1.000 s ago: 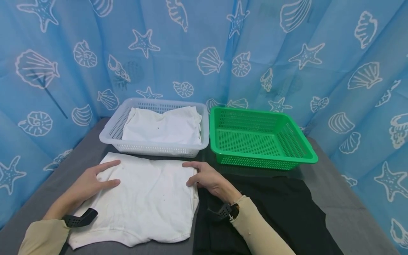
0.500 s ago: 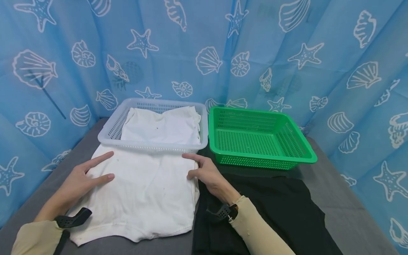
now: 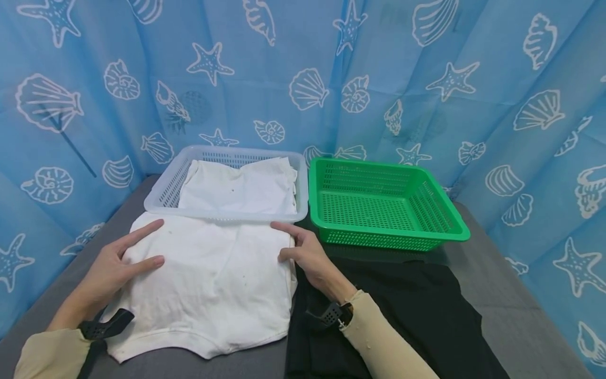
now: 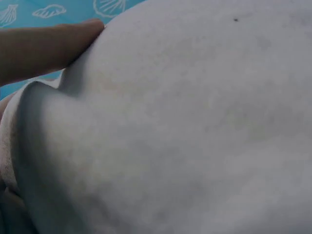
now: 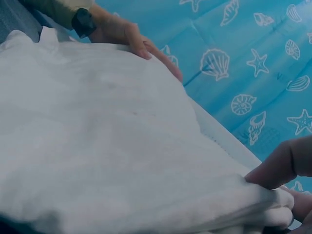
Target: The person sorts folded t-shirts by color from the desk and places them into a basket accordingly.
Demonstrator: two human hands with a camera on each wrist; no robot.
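Note:
A folded white T-shirt (image 3: 208, 279) spans the space between both hands, with a curved neckband along its near edge. My left hand (image 3: 106, 268) grips its left side, thumb and index finger on top and the other fingers hidden beneath. On the opposite side my right hand (image 3: 310, 258) pinches the layered edge, which the right wrist view shows with a fingertip (image 5: 273, 170) pressing from above. The shirt's far edge covers the lower front of the white basket (image 3: 222, 214). Inside that basket lies more folded white cloth (image 3: 241, 187).
To the right of the white basket stands a green basket (image 3: 393, 239) with a bare bottom. A black garment (image 3: 402, 300) lies spread on the grey table cover (image 3: 502, 300), under my right forearm. A blue shell-print curtain (image 3: 265, 68) hangs behind.
Both hands have shifted the white T-shirt away from me and slightly upward, so its far edge now overlaps the white basket's front. My left hand has moved slightly left.

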